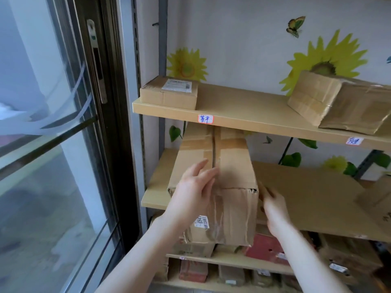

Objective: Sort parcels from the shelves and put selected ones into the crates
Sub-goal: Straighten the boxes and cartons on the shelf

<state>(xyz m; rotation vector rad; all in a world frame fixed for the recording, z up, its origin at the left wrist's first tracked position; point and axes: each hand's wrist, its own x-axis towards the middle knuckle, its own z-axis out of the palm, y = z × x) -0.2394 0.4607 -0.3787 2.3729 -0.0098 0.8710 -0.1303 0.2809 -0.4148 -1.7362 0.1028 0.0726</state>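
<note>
A long brown cardboard parcel [230, 174] with taped seams lies on the middle shelf [156, 187], its torn near end sticking out over the shelf's front edge. My left hand [194, 191] lies on its top near the front left corner, fingers straight. My right hand [275, 206] is against the parcel's right side, fingers slipped between it and a large flat carton [313, 195]. No crate is in view.
On the upper shelf [243, 106] sit a small labelled box [169, 93] at the left and a crumpled brown parcel [342, 102] at the right. Lower shelves hold several red and brown boxes [264, 248]. A glass door [53, 144] stands at the left.
</note>
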